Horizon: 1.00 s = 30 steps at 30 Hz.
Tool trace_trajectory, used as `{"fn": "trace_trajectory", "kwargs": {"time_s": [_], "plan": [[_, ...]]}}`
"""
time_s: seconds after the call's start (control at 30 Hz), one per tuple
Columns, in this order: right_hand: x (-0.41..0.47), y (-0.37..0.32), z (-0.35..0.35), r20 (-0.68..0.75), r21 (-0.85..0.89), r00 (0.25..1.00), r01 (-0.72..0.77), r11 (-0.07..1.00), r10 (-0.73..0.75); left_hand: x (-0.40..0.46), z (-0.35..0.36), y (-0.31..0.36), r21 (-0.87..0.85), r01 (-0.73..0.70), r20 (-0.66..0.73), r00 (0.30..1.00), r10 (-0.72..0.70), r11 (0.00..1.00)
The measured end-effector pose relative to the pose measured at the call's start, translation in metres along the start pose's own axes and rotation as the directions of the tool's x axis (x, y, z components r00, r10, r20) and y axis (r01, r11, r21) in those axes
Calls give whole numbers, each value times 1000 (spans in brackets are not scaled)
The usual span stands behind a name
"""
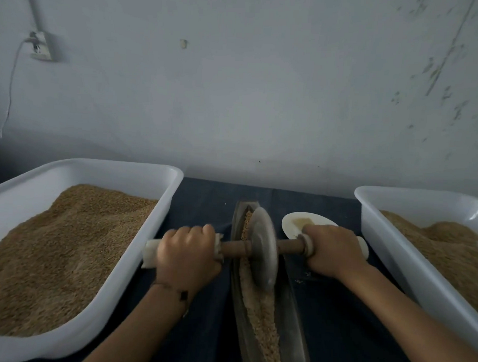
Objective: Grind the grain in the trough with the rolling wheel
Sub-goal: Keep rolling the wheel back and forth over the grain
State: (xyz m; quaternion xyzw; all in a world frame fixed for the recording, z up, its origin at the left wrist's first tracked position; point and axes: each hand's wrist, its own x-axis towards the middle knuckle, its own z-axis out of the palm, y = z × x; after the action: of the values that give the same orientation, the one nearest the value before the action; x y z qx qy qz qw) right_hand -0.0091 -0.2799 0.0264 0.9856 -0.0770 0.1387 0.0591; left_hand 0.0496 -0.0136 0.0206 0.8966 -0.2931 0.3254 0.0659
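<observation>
Rolling wheel (263, 248): a grey metal disc, standing upright on its edge in the trough (293, 312), on a brown axle (234, 248) with pale end grips. Axle lying left to right, across the trough. Trough long, narrow and dark, running from the near edge of the table (335, 333) toward the wall, filled along its length with tan grain (260, 319). Wheel placed in the far half of the trough. No label or writing readable anywhere.

Left hand (188, 253) curled tightly round the left grip, fingers pressed together. Right hand (334, 250) wrapped round the right grip the same way.

Left tub (140, 174) and right tub (377, 210), both white, holding brown grain, at the two side edges. Small white plate (293, 223) just right of the trough.
</observation>
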Motion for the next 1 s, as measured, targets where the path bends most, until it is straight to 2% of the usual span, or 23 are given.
{"fn": "trace_trajectory", "kwargs": {"time_s": [0.13, 0.3, 0.37, 0.47, 0.53, 0.6, 0.67, 0.8, 0.93, 1.0], "plan": [[19, 9, 13, 104, 114, 994, -44, 992, 32, 37, 10, -7, 161, -45, 144, 989, 22, 986], [38, 10, -3, 283, 187, 959, -68, 980, 13, 53, 14, -13, 109, 15, 245, 969, -42, 994], [39, 6, -7, 290, 182, 957, -56, 982, 1, 49, 12, -13, 111, 45, 235, 969, -70, 993], [21, 0, -4, 120, 148, 991, -76, 986, 58, 33, 4, -8, 117, 49, 185, 980, -70, 992], [-4, -6, 3, -63, 133, 995, -65, 989, 74, 17, 0, -4, 61, -12, 95, 995, 6, 998], [-31, -11, 13, -289, 120, 956, -5, 993, 40, 0, -4, 1, 40, -54, -46, 997, 56, 998], [-52, -14, 18, -423, 122, 906, 34, 992, 21, -14, -8, 5, 74, -91, -139, 985, 100, 993], [-73, -8, 21, -506, 59, 860, 107, 992, -63, -37, -15, 5, 78, -108, -212, 970, 122, 991], [-71, -8, 16, -606, -29, 781, 165, 986, -149, -42, -14, 4, 21, -72, -204, 976, 75, 997], [-58, -9, 13, -588, -17, 798, 150, 989, -132, -34, -13, 3, -1, -62, -165, 984, 61, 998]]}}
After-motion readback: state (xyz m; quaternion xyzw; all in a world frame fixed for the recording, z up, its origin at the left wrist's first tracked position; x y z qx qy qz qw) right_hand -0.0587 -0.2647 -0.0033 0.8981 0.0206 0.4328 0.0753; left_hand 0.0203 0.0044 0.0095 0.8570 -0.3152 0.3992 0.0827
